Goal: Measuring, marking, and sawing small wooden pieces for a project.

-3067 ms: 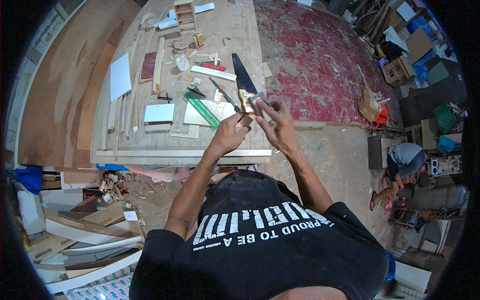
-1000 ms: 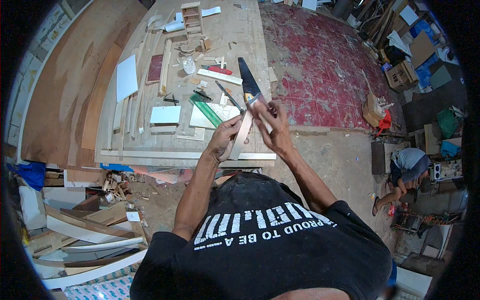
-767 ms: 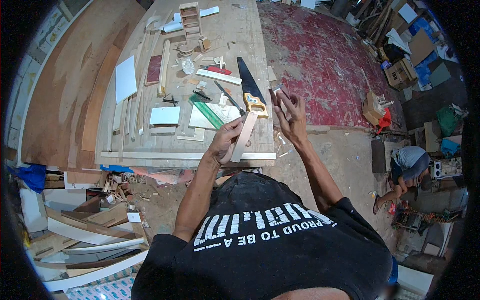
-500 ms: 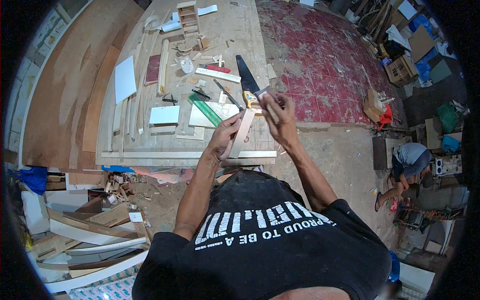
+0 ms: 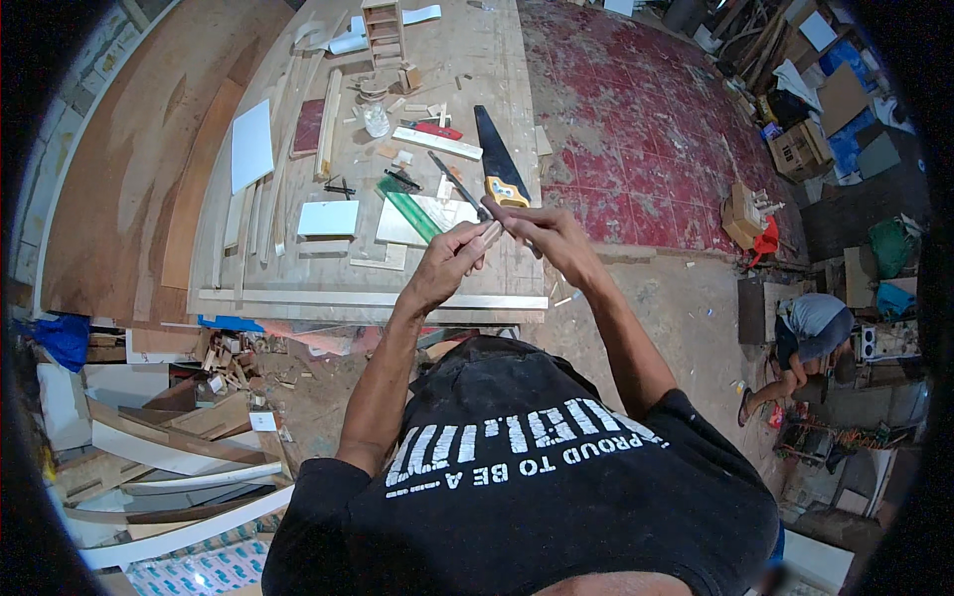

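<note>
My left hand (image 5: 444, 266) is closed round a flat light wooden strip (image 5: 494, 233), now seen nearly end-on in front of me, with most of it hidden by my fingers. My right hand (image 5: 558, 240) meets it from the other side, pinching a thin brownish piece that looks like sandpaper (image 5: 492, 207) against the strip. Just beyond my hands, a handsaw (image 5: 491, 142) with a yellow handle lies on the wooden worktable (image 5: 298, 273). Left of the saw lie a slim dark file-like tool (image 5: 449, 177) and a green ruler (image 5: 409, 212), which rests over a pale board (image 5: 452, 212).
Farther up the table are a red cutter (image 5: 437, 130), a clear glass jar (image 5: 376, 121) and a small wooden shelf-like frame (image 5: 383, 35). A long wood strip (image 5: 378, 300) runs along the near edge. At right, a person (image 5: 810, 333) crouches on the floor.
The strip has turned from lengthwise to nearly end-on. My right hand has moved down and left, bringing the sandpaper against it beside my left hand.
</note>
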A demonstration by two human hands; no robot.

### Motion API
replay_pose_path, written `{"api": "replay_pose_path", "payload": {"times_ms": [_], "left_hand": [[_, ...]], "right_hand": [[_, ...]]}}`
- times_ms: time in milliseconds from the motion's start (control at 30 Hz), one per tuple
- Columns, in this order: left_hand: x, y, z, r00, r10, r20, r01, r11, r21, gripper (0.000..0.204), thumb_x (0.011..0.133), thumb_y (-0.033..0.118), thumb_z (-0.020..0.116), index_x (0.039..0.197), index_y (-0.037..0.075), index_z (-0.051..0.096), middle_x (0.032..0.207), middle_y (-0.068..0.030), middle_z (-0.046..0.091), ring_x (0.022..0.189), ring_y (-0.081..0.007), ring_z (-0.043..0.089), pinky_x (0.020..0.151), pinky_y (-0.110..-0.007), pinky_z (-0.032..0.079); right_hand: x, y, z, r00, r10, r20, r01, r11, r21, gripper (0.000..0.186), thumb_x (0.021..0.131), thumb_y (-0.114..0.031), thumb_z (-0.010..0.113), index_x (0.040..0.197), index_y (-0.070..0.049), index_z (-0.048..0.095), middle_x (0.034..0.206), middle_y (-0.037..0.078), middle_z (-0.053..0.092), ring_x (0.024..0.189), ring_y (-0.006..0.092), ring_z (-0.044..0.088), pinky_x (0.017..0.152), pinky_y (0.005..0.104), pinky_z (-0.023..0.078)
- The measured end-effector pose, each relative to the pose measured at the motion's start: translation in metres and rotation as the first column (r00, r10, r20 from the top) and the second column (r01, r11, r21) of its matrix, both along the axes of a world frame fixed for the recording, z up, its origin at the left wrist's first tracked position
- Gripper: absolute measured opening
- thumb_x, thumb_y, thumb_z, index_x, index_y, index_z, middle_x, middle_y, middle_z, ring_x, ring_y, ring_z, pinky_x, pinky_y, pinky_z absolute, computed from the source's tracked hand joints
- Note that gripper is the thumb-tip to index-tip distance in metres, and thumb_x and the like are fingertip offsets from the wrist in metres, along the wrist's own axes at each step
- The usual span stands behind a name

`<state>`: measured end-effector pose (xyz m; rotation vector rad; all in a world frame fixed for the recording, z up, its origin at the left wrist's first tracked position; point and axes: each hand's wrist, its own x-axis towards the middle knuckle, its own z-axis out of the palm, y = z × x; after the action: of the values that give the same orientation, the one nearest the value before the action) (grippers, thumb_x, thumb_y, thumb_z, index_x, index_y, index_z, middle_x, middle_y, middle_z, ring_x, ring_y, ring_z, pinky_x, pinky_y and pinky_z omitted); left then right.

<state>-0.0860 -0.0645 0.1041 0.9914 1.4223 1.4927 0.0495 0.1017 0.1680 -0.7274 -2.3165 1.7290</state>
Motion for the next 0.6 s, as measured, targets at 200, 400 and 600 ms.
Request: {"api": "replay_pose_path", "payload": {"times_ms": [200, 400, 600], "left_hand": [[0.004, -0.003, -0.002, 0.969, 0.131, -0.209, -0.118, 0.990, 0.072, 0.034, 0.101, 0.016, 0.055, 0.125, -0.007, 0.061, 0.098, -0.0049, 0.060, 0.083, -0.0105, 0.054, 0.073, -0.026, 0.047], [0.008, 0.001, 0.000, 0.818, 0.256, -0.516, -0.201, 0.966, 0.160, 0.032, 0.097, 0.011, 0.057, 0.122, -0.009, 0.061, 0.109, -0.0182, 0.063, 0.101, -0.0265, 0.062, 0.087, -0.035, 0.049], [0.026, -0.003, 0.011, 0.722, 0.277, -0.634, -0.191, 0.961, 0.202, 0.033, 0.089, 0.005, 0.062, 0.119, -0.010, 0.060, 0.109, -0.0227, 0.061, 0.103, -0.0347, 0.062, 0.089, -0.039, 0.049]], "right_hand": [[0.008, 0.006, -0.007, 0.999, -0.037, 0.029, 0.042, 0.985, -0.166, 0.043, 0.088, -0.039, 0.069, 0.101, 0.000, 0.077, 0.072, 0.002, 0.061, 0.060, 0.0107, 0.051, 0.052, 0.0278, 0.039], [-0.015, -0.005, -0.002, 0.997, -0.074, 0.037, 0.075, 0.997, -0.025, 0.042, 0.089, -0.040, 0.065, 0.099, 0.000, 0.077, 0.067, 0.002, 0.060, 0.058, 0.0105, 0.052, 0.051, 0.0285, 0.040], [-0.010, -0.008, -0.018, 0.992, -0.123, -0.039, 0.120, 0.990, -0.078, 0.044, 0.093, -0.037, 0.064, 0.096, 0.006, 0.074, 0.066, 0.001, 0.056, 0.060, 0.0096, 0.050, 0.051, 0.0280, 0.038]]}}
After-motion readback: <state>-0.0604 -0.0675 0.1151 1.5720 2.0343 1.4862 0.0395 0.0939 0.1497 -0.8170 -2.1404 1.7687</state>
